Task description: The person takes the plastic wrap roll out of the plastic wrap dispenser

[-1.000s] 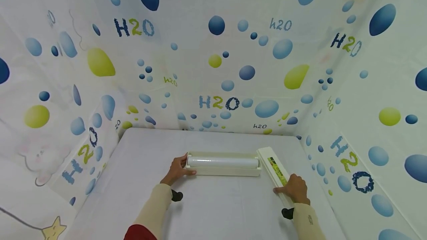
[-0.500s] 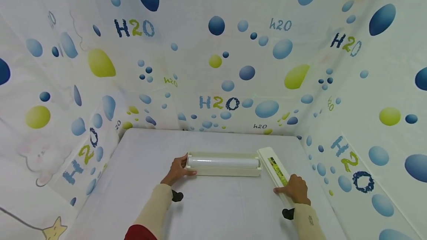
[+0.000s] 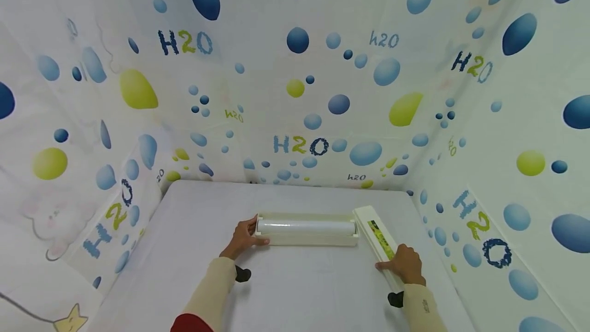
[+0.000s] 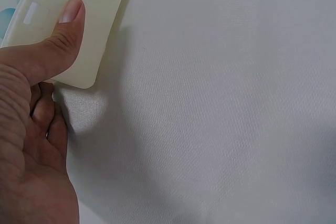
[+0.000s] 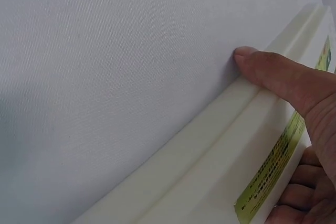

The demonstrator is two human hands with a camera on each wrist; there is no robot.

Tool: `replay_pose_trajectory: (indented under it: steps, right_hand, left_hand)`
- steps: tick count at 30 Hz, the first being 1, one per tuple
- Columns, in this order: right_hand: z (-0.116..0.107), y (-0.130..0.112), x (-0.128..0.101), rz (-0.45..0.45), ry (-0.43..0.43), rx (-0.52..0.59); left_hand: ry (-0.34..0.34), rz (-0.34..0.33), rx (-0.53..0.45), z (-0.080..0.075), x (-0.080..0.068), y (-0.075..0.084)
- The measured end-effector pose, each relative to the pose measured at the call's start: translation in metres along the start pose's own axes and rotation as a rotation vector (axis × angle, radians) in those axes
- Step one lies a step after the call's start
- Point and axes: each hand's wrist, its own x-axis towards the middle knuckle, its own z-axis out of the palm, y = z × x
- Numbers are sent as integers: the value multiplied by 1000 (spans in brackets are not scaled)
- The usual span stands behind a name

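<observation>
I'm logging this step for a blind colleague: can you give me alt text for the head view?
A person's left hand grips the left end of a cream tray holding a roll of clear film, while the right hand holds a long cream lid angled off the tray's right end. Both lie on a white table walled by bubble-print curtain.

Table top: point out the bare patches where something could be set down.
The table is bare between the two forearms, in front of the cling-film dispenser, and again behind it up to the curtain. It is crowded at the dispenser's ends, where the left hand and right hand hold dispenser and lid.
</observation>
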Motion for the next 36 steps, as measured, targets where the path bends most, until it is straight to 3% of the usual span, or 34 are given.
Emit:
replay_pose_trajectory:
  steps: [12, 15, 23, 28, 33, 36]
  right_hand:
    - [-1, 0, -3, 6, -28, -31]
    - [-1, -1, 0, -1, -46, -59]
    - [-2, -8, 5, 15, -76, -79]
    - [-6, -13, 6, -17, 5, -22]
    - [-21, -7, 13, -102, 117, 17]
    - [-29, -3, 17, -161, 165, 52]
  left_hand:
    - [-23, -25, -56, 2, 1, 7]
    - [-13, -29, -25, 1, 1, 9]
    - [6, -40, -22, -5, -1, -1]
    - [12, -8, 6, -10, -8, -7]
    - [1, 40, 2, -5, -4, -6]
    - [-12, 17, -11, -1, -1, -2]
